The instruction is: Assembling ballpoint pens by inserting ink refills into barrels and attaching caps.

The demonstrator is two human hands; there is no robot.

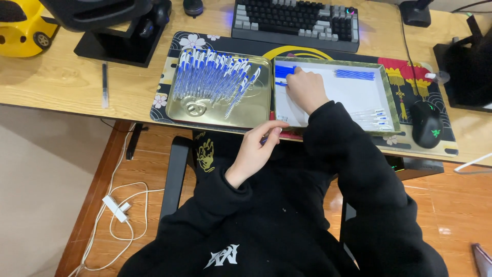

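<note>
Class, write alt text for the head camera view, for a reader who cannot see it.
A seated person's right hand reaches among blue pen parts in a white-lined tray, while the left hand pinches a small piece at the desk edge. A gold tray beside it holds assembled blue-and-white pens.

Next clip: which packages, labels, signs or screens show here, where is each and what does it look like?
Monitor: top left on the desk, only its black lower edge and stand show; the screen face is out of view.
Gold tin tray: desk centre, rectangular, holds blue-and-white pens.
White-lined tray: right of it, rectangular, patterned rim; the right hand reaches in.
No labels or signs visible.
</note>
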